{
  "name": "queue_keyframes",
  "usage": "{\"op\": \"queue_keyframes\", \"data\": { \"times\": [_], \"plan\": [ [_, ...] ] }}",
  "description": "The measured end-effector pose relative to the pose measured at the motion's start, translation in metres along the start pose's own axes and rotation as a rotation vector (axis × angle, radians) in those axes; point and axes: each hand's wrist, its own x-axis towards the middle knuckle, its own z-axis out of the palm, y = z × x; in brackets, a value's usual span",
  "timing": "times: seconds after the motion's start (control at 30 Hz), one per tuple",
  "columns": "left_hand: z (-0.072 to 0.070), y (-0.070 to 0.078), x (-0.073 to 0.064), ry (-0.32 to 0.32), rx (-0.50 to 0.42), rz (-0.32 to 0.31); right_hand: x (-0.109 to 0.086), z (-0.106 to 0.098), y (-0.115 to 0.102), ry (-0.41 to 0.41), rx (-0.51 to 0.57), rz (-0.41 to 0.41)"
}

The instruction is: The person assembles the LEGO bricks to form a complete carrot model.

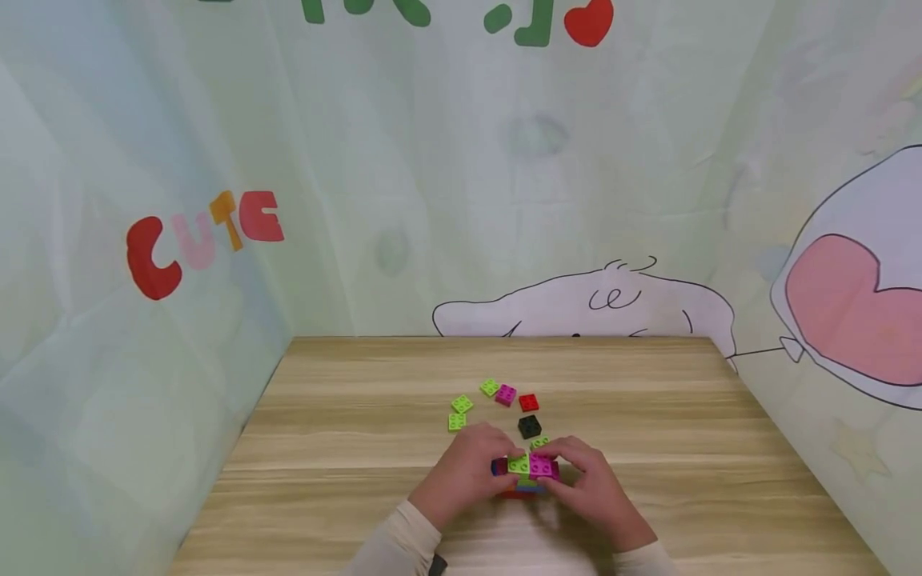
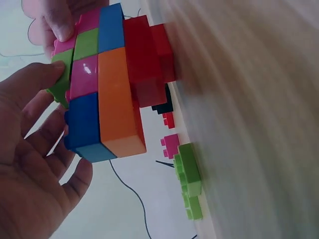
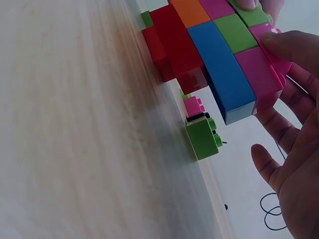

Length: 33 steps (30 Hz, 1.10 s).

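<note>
Both hands' (image 1: 468, 464) (image 1: 596, 490) fingers (image 1: 565, 450) round brick stack (image 2: 117, 89); woodgrain tbl (image 1: 324, 448), printed walls (image 1: 403, 144), prob. cloth

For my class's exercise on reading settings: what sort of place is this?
Probably a small, decorated play or recording corner, though the pictures cannot settle which. Showing it: a wood-grain table, loose toy bricks on it, and creased, cartoon-printed hangings around it.
</note>
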Motion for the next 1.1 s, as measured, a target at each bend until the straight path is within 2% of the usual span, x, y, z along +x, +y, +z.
{"op": "queue_keyframes", "data": {
  "times": [0.1, 0.2, 0.33, 0.53, 0.7, 0.8, 0.9, 0.97, 1.1],
  "plan": [
    [0.000, 0.001, 0.001, 0.017, 0.043, 0.042, 0.001, -0.001, -0.002, 0.005, -0.008, -0.008],
    [-0.001, 0.002, 0.001, 0.025, 0.051, 0.039, 0.002, -0.001, -0.004, 0.008, -0.007, 0.000],
    [-0.001, 0.003, 0.002, 0.011, 0.057, 0.001, 0.002, -0.001, -0.005, 0.014, -0.006, 0.014],
    [0.000, 0.003, 0.002, 0.009, 0.054, -0.037, 0.003, -0.002, -0.007, 0.027, -0.016, -0.033],
    [0.002, 0.000, 0.004, -0.004, -0.072, -0.057, 0.002, -0.005, -0.008, 0.019, -0.027, -0.021],
    [0.002, -0.005, 0.007, -0.041, -0.207, -0.104, 0.001, -0.008, -0.007, 0.010, -0.029, -0.020],
    [-0.001, -0.013, 0.017, -0.058, -0.302, -0.162, 0.001, -0.011, -0.004, 0.005, -0.030, -0.023],
    [-0.003, -0.020, 0.025, -0.051, -0.332, -0.204, 0.000, -0.013, 0.000, -0.002, -0.026, -0.014],
    [0.001, -0.040, 0.043, -0.064, -0.327, -0.297, -0.004, -0.019, 0.005, -0.035, -0.010, 0.029]
  ]
}}
